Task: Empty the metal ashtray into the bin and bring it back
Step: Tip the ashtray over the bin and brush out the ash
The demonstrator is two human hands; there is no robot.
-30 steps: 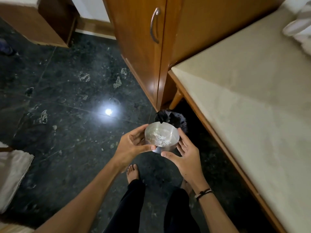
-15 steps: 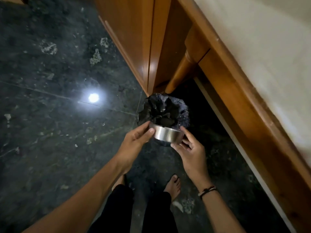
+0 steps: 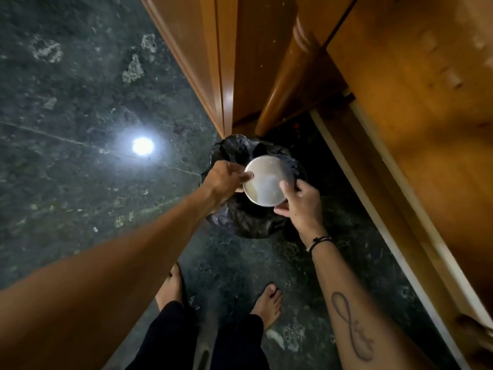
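The round metal ashtray is turned upside down, its flat shiny bottom facing me, directly over the bin, a small bin lined with a crumpled black plastic bag. My left hand grips the ashtray's left rim with thumb and fingers. My right hand holds its right and lower rim. The ashtray's inside is hidden from view.
The bin stands on a dark green marble floor beside a wooden wardrobe corner and a wooden bed frame leg. The bed frame runs along the right. My bare feet stand just behind the bin. A lamp reflection shines on the floor.
I have leaned in closer over the bin. The ashtray went from upright with ash showing, to tipped on edge, to fully inverted above the black bag, both hands still on it.
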